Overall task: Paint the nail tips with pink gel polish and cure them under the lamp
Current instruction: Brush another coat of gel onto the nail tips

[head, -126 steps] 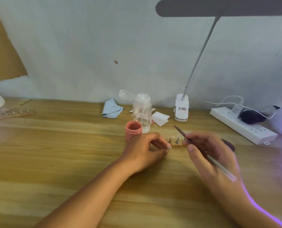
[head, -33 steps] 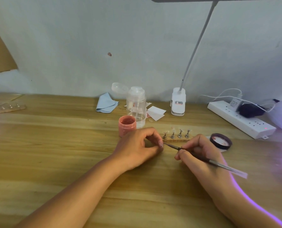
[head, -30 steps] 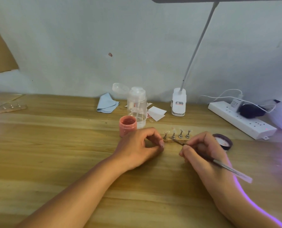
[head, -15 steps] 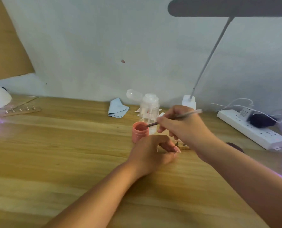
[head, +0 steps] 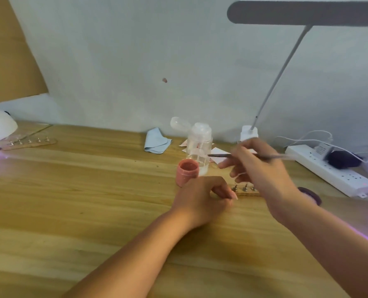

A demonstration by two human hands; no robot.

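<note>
1 thin brush (head: pixel 218 155), round pink pot (head: pixel 187 172)

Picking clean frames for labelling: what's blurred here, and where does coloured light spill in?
Head view: the right hand and its brush are motion-smeared; the left hand, pinching the holder strip, and the pink jar look sharp; purple glow tints the table at far left and lower right.

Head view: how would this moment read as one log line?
right hand: holds brush beside pink gel pot | left hand: holds nail-tip strip
</note>
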